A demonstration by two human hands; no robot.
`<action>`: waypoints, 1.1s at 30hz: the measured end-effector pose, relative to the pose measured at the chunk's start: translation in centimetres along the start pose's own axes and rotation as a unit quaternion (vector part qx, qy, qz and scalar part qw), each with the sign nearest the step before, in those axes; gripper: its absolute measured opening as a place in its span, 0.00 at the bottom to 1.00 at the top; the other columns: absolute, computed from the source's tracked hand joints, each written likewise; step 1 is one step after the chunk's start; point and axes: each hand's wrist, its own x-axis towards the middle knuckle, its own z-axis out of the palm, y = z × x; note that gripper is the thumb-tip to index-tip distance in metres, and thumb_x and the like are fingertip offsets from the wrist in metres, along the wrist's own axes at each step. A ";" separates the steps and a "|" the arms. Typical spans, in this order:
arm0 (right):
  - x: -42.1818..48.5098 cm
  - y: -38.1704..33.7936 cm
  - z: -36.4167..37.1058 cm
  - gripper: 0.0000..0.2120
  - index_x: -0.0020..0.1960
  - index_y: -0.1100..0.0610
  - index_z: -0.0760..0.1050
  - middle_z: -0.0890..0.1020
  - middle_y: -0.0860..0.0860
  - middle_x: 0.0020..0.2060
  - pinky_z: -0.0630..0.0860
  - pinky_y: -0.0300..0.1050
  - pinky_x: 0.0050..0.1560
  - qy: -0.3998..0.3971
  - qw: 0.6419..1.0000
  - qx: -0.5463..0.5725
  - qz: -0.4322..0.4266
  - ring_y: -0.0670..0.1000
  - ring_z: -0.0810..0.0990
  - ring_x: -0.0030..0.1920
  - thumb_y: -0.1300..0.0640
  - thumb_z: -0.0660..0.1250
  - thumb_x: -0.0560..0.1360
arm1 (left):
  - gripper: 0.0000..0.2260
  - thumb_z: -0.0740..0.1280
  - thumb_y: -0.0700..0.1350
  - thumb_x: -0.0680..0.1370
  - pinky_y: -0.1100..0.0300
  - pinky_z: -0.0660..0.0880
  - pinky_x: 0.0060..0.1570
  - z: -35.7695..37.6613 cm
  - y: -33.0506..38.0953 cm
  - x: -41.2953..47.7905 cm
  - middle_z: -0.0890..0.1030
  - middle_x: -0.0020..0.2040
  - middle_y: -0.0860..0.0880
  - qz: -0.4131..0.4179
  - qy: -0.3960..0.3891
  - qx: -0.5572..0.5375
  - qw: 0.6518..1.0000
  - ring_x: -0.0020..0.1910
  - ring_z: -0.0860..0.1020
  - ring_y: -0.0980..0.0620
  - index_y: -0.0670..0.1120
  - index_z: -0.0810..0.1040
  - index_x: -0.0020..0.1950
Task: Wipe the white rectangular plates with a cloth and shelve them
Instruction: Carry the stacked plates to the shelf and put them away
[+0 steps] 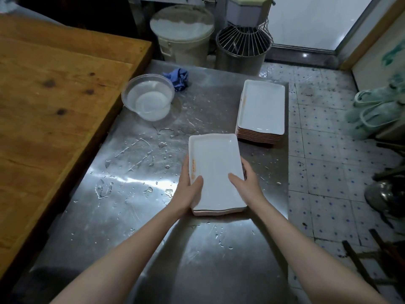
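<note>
on the wet bench (122, 216) the blue cloth (178, 79) lies upper centre. my left grip (188, 189) and right grip (245, 183) clasp the long edges of a few stacked plates (215, 167) at frame centre (glazed, likely slick). they look stiff, heavy and breakable, so i'd keep thumbs over the rims.

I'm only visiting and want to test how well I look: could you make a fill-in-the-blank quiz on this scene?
1. The left hand and right hand grip a small stack of plates whose top bears a smear coloured ____.
2. The crumpled cloth beside the clear bowl is ____.
3. The taller stack of plates stands on the steel table, on its far ____ side.
Missing words: orange; blue; right.
</note>
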 end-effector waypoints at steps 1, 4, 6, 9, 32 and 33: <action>0.0 -0.6 0.0 0.27 0.68 0.50 0.68 0.79 0.38 0.52 0.74 0.29 0.42 -0.008 1.000 0.009 -0.002 0.36 0.79 0.50 0.68 0.65 0.72 | 0.27 0.60 0.37 0.81 0.64 0.73 0.60 -0.1 0.2 -0.1 0.70 0.69 0.51 0.002 0.000 -0.006 1.000 0.65 0.74 0.53 0.60 0.54 0.71; -0.5 -2.9 0.2 0.27 0.66 0.52 0.70 0.80 0.47 0.53 0.76 0.34 0.42 -0.026 0.999 0.047 -0.003 0.44 0.80 0.50 0.72 0.64 0.71 | 0.27 0.58 0.34 0.81 0.72 0.74 0.48 -0.6 1.0 -0.8 0.74 0.62 0.57 0.005 0.012 -0.025 1.000 0.56 0.77 0.62 0.60 0.56 0.70; -1.2 -4.5 0.4 0.26 0.63 0.49 0.71 0.80 0.49 0.53 0.77 0.40 0.43 -0.033 0.996 0.087 0.004 0.50 0.80 0.51 0.72 0.63 0.70 | 0.27 0.59 0.33 0.80 0.72 0.74 0.46 -0.9 2.2 -1.4 0.75 0.61 0.59 0.013 0.027 -0.033 0.999 0.53 0.78 0.64 0.60 0.59 0.69; -2.5 -6.7 0.9 0.27 0.64 0.50 0.71 0.80 0.52 0.55 0.78 0.44 0.44 -0.052 0.991 0.122 0.007 0.54 0.80 0.52 0.72 0.62 0.71 | 0.29 0.60 0.32 0.79 0.66 0.77 0.47 -2.1 4.3 -2.8 0.76 0.63 0.55 0.019 0.047 -0.054 0.997 0.56 0.79 0.59 0.59 0.61 0.73; -25.4 -14.6 27.3 0.30 0.68 0.52 0.68 0.80 0.57 0.55 0.79 0.56 0.46 -0.417 0.907 0.065 -0.018 0.58 0.82 0.50 0.73 0.56 0.70 | 0.30 0.63 0.32 0.72 0.57 0.79 0.36 -22.7 5.2 -33.8 0.82 0.54 0.46 0.144 0.368 -0.251 0.884 0.45 0.84 0.48 0.47 0.67 0.73; -26.8 -14.4 29.1 0.30 0.68 0.52 0.67 0.80 0.58 0.55 0.79 0.58 0.47 -0.430 0.900 0.061 -0.013 0.60 0.81 0.50 0.73 0.57 0.70 | 0.29 0.62 0.30 0.73 0.58 0.79 0.35 -24.2 4.9 -35.5 0.82 0.54 0.46 0.143 0.384 -0.254 0.876 0.44 0.84 0.48 0.46 0.66 0.74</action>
